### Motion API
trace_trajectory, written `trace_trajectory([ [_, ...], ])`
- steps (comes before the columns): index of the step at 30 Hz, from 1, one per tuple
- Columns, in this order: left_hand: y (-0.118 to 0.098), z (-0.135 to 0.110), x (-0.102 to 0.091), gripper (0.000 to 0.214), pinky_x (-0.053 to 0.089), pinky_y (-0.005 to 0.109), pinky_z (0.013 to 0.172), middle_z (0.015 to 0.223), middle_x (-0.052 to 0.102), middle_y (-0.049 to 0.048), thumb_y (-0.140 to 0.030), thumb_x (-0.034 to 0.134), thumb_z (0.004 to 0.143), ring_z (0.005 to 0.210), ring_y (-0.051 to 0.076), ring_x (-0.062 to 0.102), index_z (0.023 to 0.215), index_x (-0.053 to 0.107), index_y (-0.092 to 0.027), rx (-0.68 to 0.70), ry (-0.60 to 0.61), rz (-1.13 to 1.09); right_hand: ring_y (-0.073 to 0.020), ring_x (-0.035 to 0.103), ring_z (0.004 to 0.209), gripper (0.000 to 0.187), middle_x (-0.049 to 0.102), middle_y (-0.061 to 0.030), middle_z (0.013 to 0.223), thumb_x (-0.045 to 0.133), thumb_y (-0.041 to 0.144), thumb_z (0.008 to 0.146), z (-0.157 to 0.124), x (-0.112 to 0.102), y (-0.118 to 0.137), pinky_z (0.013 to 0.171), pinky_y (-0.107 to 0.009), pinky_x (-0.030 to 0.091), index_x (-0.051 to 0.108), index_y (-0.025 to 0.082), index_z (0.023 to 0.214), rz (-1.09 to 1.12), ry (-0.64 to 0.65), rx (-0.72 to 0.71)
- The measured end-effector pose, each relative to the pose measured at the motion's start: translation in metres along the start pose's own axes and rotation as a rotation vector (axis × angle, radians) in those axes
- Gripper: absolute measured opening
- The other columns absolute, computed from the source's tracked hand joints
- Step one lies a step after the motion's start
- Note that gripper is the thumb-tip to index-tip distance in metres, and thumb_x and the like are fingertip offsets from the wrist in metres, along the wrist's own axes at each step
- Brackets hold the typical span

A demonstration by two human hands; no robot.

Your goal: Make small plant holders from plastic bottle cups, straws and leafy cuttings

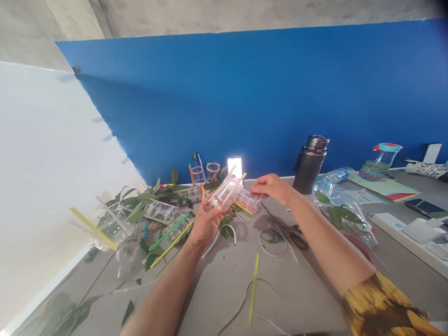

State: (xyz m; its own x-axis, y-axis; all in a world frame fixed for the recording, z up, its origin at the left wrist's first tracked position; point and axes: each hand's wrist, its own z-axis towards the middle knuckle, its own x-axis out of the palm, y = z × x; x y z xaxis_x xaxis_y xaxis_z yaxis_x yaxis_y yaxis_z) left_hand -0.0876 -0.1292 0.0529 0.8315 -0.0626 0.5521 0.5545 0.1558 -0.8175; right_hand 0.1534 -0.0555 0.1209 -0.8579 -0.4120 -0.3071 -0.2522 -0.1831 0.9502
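Observation:
My left hand [206,221] is wrapped round a clear plastic cup or cut bottle [224,193], held tilted above the table. A yellow straw [244,177] shows at its upper end. To its right, my right hand [269,186] has its fingers pinched together; whatever they hold, if anything, is too small to name. Just below those fingers is another clear plastic bottle piece [248,201] with a yellow straw across it. A coil of clear tubing [272,242] lies on the table below my right hand, near dark-handled scissors [297,233].
Plastic bottles, green leaves [135,205] and coloured straws [171,232] are heaped at the left. A dark thermos [311,165] stands at the back right, with a jug [380,161], a phone [425,208] and a white power strip [406,238] beyond. A yellow straw [254,289] lies in front.

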Motion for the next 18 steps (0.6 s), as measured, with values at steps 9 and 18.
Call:
trace_trajectory([
  [9,-0.008,0.002,-0.008,0.044,0.058,0.043,0.096,0.128,0.072,0.0220,-0.031,0.070,0.089,0.116,0.034,0.072,0.126,0.064,-0.009,-0.214,0.002,-0.179,-0.0128,0.063,0.066,0.026,0.075,0.0034,0.075,0.091,0.036,0.062,-0.005,0.076,-0.012,0.059,-0.022,0.040,0.081,0.020,0.079,-0.737,0.958,-0.014],
  [18,-0.016,0.005,-0.011,0.046,0.061,0.038,0.079,0.123,0.074,0.0204,-0.030,0.062,0.085,0.107,0.031,0.074,0.124,0.067,-0.008,-0.237,-0.054,-0.239,-0.0135,0.058,0.061,0.012,0.067,0.0061,0.062,0.088,0.024,0.062,-0.029,0.106,-0.008,0.054,-0.025,0.030,0.078,0.025,0.069,-1.062,0.919,-0.168],
])
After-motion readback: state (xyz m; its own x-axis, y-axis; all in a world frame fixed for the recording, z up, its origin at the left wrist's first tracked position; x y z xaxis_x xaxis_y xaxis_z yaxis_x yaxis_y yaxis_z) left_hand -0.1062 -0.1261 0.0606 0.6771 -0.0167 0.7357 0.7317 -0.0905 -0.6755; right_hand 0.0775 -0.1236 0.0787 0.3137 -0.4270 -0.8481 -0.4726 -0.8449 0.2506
